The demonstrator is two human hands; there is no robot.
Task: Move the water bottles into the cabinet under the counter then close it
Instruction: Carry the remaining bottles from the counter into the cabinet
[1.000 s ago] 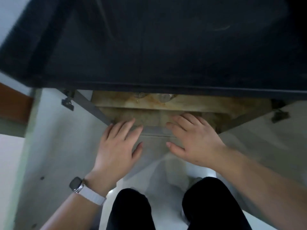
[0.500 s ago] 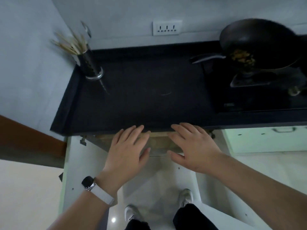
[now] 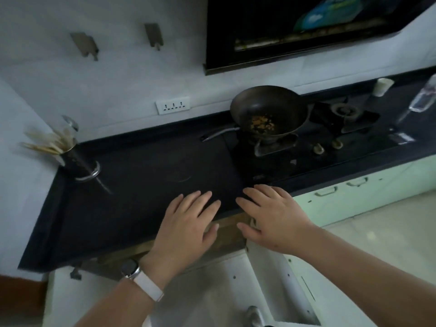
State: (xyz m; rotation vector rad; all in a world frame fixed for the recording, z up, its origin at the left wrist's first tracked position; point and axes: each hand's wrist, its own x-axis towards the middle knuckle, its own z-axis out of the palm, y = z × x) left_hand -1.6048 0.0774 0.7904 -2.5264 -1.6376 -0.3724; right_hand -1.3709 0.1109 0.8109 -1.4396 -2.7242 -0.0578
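Both of my hands hover flat, fingers spread and holding nothing, over the front edge of the black counter (image 3: 132, 204). My left hand (image 3: 186, 230), with a watch on its wrist, is just left of my right hand (image 3: 271, 218). Below the edge, the cabinet stands open: a brown strip of its inside (image 3: 227, 234) shows between the hands. Its white left door (image 3: 68, 300) and right door (image 3: 276, 277) swing outward. The counter hides any water bottles inside it. A clear bottle (image 3: 423, 96) stands at the counter's far right.
A dark wok (image 3: 266, 112) with food scraps sits on the gas stove. A holder of chopsticks (image 3: 77, 159) stands at the counter's left back corner. Pale green drawers (image 3: 354, 199) run under the counter to the right. A range hood (image 3: 306, 27) hangs above.
The view has risen from the cabinet's inside to the countertop and wall. Both hands rose with it and stayed open. The bottle tops glimpsed inside are out of sight.
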